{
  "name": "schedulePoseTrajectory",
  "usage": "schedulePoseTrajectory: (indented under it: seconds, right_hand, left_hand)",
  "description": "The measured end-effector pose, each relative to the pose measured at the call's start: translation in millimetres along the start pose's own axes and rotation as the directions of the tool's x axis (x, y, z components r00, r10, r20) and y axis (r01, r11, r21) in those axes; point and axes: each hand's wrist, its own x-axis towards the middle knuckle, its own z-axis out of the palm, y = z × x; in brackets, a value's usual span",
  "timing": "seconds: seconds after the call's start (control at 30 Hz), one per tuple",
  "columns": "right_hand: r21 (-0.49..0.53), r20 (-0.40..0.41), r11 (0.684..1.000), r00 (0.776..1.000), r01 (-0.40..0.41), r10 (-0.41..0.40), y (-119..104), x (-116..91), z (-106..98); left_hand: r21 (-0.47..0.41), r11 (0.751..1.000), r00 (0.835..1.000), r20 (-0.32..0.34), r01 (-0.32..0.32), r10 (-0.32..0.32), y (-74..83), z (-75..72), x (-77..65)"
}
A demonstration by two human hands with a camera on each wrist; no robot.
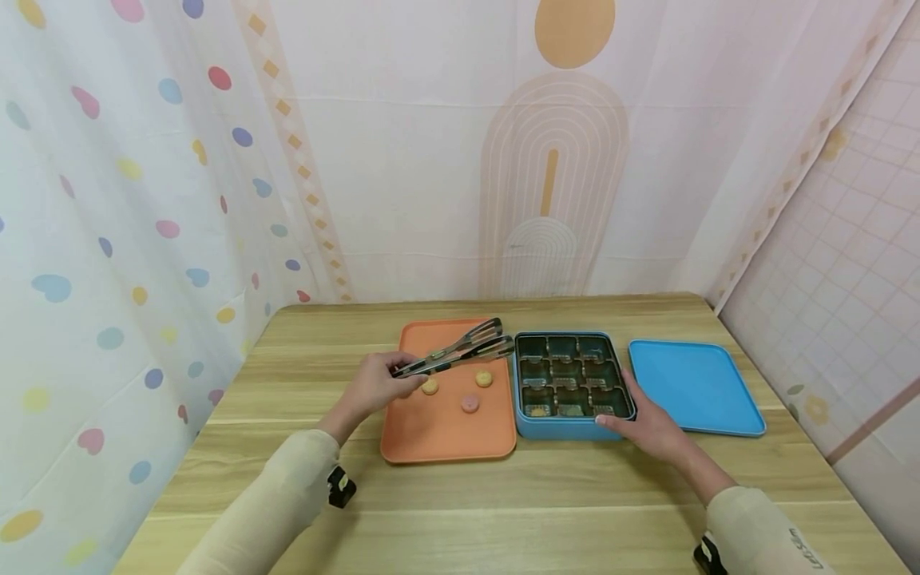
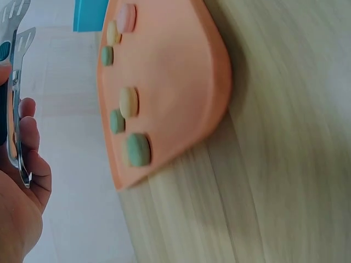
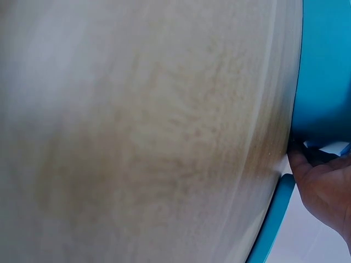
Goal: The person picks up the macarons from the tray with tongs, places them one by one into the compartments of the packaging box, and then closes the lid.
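Note:
My left hand (image 1: 381, 379) holds a pair of metal tongs (image 1: 460, 351) above the orange tray (image 1: 438, 439). The tongs' tips are spread, with nothing between them. Macarons lie on the tray: in the head view a pink macaron (image 1: 470, 403) and two yellow ones, and in the left wrist view also several green macarons (image 2: 139, 149). To the tray's right stands a blue box (image 1: 568, 430) with a dark insert of several compartments. A yellowish patch shows in its front-left compartment; what it is I cannot tell. My right hand (image 1: 650, 427) grips the box's front-right corner, thumb on the front rim.
A blue lid (image 1: 693, 387) lies flat at the right, beside the box. All of this sits on a wood-grain table (image 1: 460, 519). Patterned curtains (image 1: 402, 200) hang behind the table's back edge and along both sides.

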Motion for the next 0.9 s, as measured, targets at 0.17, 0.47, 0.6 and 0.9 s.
schedulePoseTrajectory:
  seconds: [0.17, 0.47, 0.6, 0.9]
  right_hand:
    - [-0.001, 0.004, 1.0, 1.0, 0.006, -0.006, -0.1, 1.2, -0.2]
    - [0.002, 0.004, 1.0, 1.0, 0.007, -0.007, -0.3, -0.4, -0.3]
    - [0.003, 0.002, 1.0, 1.0, 0.003, -0.003, -0.6, -0.7, -0.1]
    - [0.005, -0.003, 1.0, 1.0, 0.009, -0.009, 0.8, -0.2, 0.4]
  left_hand:
    - [0.029, 0.999, 1.0, -0.013, -0.016, 0.016, -10.3, -11.1, -5.8]
    - [0.126, 0.992, 1.0, -0.009, -0.001, 0.002, -30.9, -27.8, -21.9]
    - [0.152, 0.988, 1.0, -0.001, -0.013, 0.014, -39.5, -34.1, -29.9]
    - [0.199, 0.98, 0.999, 0.033, 0.002, -0.009, -56.0, -37.0, -43.5]
